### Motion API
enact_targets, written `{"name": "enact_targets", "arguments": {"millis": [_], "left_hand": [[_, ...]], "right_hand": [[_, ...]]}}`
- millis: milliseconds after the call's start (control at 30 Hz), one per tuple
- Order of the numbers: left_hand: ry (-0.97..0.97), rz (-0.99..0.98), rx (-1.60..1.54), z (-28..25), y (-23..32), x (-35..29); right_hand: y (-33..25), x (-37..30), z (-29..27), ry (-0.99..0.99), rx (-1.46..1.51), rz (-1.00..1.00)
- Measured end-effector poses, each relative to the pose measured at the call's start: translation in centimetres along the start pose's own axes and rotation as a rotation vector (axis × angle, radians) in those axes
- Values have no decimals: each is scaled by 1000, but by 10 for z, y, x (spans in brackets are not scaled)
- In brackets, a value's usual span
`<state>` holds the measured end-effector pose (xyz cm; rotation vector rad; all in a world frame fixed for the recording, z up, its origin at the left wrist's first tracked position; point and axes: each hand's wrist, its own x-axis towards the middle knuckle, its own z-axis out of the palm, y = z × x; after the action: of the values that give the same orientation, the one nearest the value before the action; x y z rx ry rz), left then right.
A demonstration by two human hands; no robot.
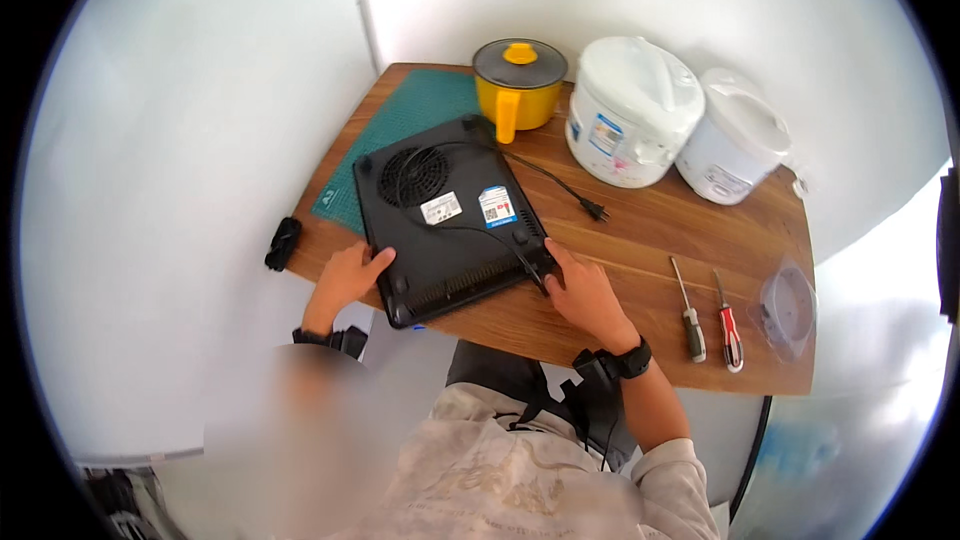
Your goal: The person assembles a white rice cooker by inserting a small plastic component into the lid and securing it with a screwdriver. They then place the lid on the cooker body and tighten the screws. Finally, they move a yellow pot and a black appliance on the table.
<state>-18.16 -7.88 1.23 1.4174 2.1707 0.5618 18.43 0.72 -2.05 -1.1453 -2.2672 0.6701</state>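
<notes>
A black induction cooktop (440, 252) lies bottom side up near the table's front left, with its round fan grille (413, 177), vent slots and two stuck-on labels facing me. My left hand (348, 280) grips its left edge near the front corner, thumb on top and the other fingers partly hidden. At the right edge, my right hand (588, 295) holds the cooktop close to where the cord leaves it. The black power cord (545, 175) loops across the underside, and its plug (596, 210) rests on the wood to the right.
Beneath the cooktop's far side is a green cutting mat (345, 175). Behind stand a yellow lidded pot (535, 105) and two white rice cookers (625, 110). Two screwdrivers (690, 325) and a clear plastic dish (787, 305) lie right. A black bundle (284, 243) sits at the left edge.
</notes>
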Motion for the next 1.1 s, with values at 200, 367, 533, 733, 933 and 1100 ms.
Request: {"name": "enact_targets", "arguments": {"millis": [200,367,533,733,933,1100], "left_hand": [[-112,195,164,17,36,-44],[-283,323,319,32,62,-65],[-351,295,128,20,76,-66],[130,286,-59,-10,35,25],[224,247,60,6,9,98],[104,189,113,14,7,102]], "right_hand": [[34,-24,-35,46,108,55],[52,-39,-64,68,229,222],[55,-71,-75,295,77,257],[19,-104,-69,6,105,423],[-1,-116,-58,117,-5,399],[3,-124,-56,-35,110,392]]}}
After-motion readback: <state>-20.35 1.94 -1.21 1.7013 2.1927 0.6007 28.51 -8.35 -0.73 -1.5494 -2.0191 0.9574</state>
